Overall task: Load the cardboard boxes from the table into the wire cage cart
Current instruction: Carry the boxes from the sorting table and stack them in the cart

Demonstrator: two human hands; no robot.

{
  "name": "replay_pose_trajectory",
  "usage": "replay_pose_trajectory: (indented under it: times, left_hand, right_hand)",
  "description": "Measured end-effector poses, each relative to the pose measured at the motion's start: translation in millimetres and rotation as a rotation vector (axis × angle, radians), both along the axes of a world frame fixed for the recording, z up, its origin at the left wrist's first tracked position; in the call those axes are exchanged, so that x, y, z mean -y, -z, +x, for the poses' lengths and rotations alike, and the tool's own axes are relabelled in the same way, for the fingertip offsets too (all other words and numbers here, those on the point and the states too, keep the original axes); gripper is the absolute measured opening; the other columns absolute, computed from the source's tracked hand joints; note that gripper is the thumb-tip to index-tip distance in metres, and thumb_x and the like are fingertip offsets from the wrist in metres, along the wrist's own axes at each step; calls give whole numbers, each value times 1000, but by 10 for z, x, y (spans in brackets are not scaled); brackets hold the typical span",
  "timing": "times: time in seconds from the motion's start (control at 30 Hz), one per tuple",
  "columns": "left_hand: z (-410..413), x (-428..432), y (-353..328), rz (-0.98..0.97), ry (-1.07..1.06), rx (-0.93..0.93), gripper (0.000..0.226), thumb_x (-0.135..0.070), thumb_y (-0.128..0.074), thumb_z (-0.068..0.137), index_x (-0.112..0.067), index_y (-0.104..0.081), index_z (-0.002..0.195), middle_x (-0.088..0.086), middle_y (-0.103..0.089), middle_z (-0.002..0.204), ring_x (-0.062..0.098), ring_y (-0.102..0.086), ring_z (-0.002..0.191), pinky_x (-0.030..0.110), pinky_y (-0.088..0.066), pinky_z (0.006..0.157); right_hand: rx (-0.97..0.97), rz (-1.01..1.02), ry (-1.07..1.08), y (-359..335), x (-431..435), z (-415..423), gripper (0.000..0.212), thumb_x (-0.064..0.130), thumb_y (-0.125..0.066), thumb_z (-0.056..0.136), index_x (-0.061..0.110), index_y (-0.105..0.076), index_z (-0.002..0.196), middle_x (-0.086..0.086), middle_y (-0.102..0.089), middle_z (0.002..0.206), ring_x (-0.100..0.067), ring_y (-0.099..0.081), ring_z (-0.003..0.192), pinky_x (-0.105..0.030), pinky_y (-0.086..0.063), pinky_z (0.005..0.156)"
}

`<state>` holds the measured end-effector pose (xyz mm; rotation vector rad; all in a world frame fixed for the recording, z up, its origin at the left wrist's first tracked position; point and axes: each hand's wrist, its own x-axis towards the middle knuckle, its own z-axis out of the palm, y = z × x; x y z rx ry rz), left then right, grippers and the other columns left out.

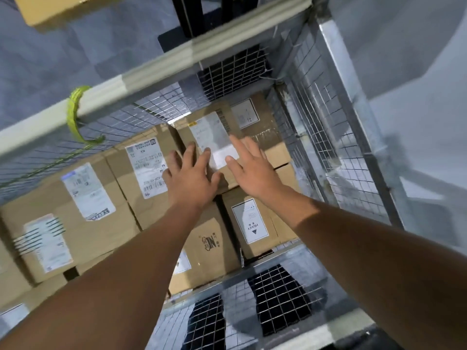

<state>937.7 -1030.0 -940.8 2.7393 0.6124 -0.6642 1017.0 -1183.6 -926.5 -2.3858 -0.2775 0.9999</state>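
A brown cardboard box with a white shipping label is seen inside the grey wire-mesh cage cart, set on top of other stacked brown cardboard boxes. Both hands are held open, fingers spread, nothing gripped: the left hand is laid on the box's near edge, the right hand on its label. A green strap is looped round the cart's rail.
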Motion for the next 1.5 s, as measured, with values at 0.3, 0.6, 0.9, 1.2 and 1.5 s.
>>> replay_pose_trajectory:
  times: [0.3,0.6,0.9,1.2,1.5]
  left_hand:
    - [-277,-168,-1238,-213,142,-55,70,-59,-52,97,-34,-29,158,2,-20,168,34,-21,151,60,-35,114]
    - [-1589,119,-3400,-371,257,350,65,-56,-53,98,-26,-41,155,5,-31,163,31,-21,152,56,-25,121]
    - [-2416,1222,-4282,-356,683,355,72,-69,-48,94,-39,-30,157,-3,-13,171,32,0,157,61,-7,124]
    - [-3000,3181,-4536,-447,1186,352,71,-64,-55,93,-34,-39,155,0,-22,168,35,-8,155,66,-16,119]
    - [-4851,4974,-4636,-609,1648,166,81,-77,-40,90,-36,-26,159,1,-18,169,29,-3,157,62,-9,122]
  right_hand:
    - [83,-89,92,-1019,605,-971,59,56,-26,106,38,-13,161,7,-4,170,-23,-5,156,-59,-11,124]
    - [396,-126,391,-2906,938,-2589,67,68,-22,98,39,-25,159,2,-19,169,-21,-10,156,-57,-8,124]
    - [493,-183,749,-4022,1608,-4107,81,82,-8,90,41,-25,158,-1,-24,168,-26,-13,156,-59,-10,123]
    - [532,-405,1227,-4393,2834,-5597,68,64,-40,95,38,-32,157,-2,-28,166,-26,-18,155,-60,-12,121]
    - [494,-464,1868,-4546,3525,-7990,65,67,-32,99,43,-22,159,1,-17,170,-22,-7,157,-56,-7,123]
